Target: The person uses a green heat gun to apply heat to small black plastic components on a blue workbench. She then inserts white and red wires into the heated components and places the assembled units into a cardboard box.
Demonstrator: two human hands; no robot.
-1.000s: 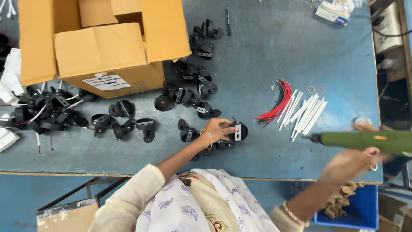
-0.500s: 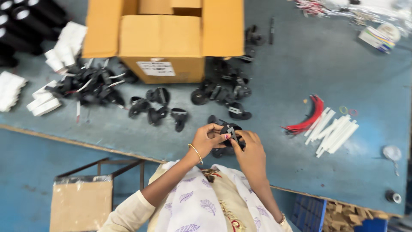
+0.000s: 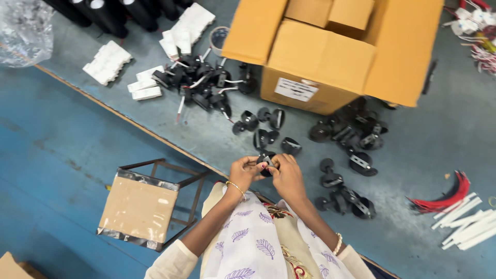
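assembly workshop: parts-strewn workbench [image 3: 439, 139].

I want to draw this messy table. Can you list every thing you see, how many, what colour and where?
small part: one, black, held between both hands
loose parts: many, black, scattered mid-table
wired parts: a heap, black, left of the box
cardboard box: one, brown, top centre
white blocks: several, top left
wires: a bundle, red, right edge
white strips: a bunch, below the wires
stool: one, tan top, on the floor
left hand: on the part
right hand: on the part
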